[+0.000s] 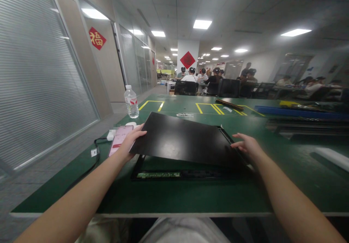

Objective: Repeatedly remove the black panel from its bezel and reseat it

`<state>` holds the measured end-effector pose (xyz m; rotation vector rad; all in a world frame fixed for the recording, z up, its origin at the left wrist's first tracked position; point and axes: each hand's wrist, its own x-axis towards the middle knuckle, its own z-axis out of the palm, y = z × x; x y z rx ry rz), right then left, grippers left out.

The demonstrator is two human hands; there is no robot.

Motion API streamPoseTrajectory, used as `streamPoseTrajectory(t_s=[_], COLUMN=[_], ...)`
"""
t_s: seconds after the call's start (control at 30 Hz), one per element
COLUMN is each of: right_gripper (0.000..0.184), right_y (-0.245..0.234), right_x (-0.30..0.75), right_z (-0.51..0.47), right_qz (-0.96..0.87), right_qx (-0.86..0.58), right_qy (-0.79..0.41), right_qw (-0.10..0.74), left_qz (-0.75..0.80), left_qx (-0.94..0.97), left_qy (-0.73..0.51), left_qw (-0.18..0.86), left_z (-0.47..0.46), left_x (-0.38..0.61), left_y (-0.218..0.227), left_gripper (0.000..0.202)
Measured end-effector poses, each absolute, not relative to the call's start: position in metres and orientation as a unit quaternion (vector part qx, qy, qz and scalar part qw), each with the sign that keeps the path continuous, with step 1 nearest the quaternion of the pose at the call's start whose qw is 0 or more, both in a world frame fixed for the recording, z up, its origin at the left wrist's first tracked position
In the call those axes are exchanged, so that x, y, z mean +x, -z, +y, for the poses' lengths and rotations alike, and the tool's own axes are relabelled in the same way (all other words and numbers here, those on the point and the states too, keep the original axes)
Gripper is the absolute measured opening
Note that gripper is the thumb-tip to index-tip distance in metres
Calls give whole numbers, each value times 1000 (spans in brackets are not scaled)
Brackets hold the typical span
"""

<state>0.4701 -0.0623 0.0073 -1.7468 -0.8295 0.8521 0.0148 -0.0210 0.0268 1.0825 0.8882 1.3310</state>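
Observation:
A flat black panel (180,137), like a display screen, is tilted with its left side raised. My left hand (136,137) grips its left edge, thumb on top. Under the panel lies a black rectangular frame (135,170), with a strip of green circuit board (158,175) along its near side. The panel's right end rests over the frame's right side. There my right hand (247,146) is partly spread, index finger stretched out and fingertips at the frame's right edge. The panel hides most of the frame's inside.
On the green table (185,197), a phone (120,138), a cable (96,154) and a water bottle (131,102) stand or lie at left. A dark strip (229,104) lies at the back. Right are a blue bar (294,111) and white block (332,157). People sit farther off.

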Motion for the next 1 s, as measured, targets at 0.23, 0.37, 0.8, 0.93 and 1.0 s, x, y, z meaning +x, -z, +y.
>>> streamPoseTrajectory(t_s=[0.23, 0.37, 0.8, 0.93, 1.0], right_gripper=[36, 36, 38, 37, 38], right_y=[-10, -7, -7, -8, -8], right_x=[470, 473, 476, 475, 475], right_z=[-64, -64, -63, -64, -65], right_qz=[-343, -357, -355, -353, -359], right_qx=[-739, -740, -747, -746, -745], right_qy=[-318, -305, -307, -296, -289], right_qw=[485, 482, 471, 481, 482], left_qz=[391, 394, 402, 407, 407], left_qx=[477, 484, 493, 486, 483], left_qy=[-547, -535, -516, -516, -514], left_qw=[566, 569, 574, 576, 581], left_z=[-23, -23, -23, -23, -24], left_x=[17, 18, 19, 20, 20], left_y=[-26, -25, -21, -22, -22], left_gripper=[58, 55, 55, 53, 51])
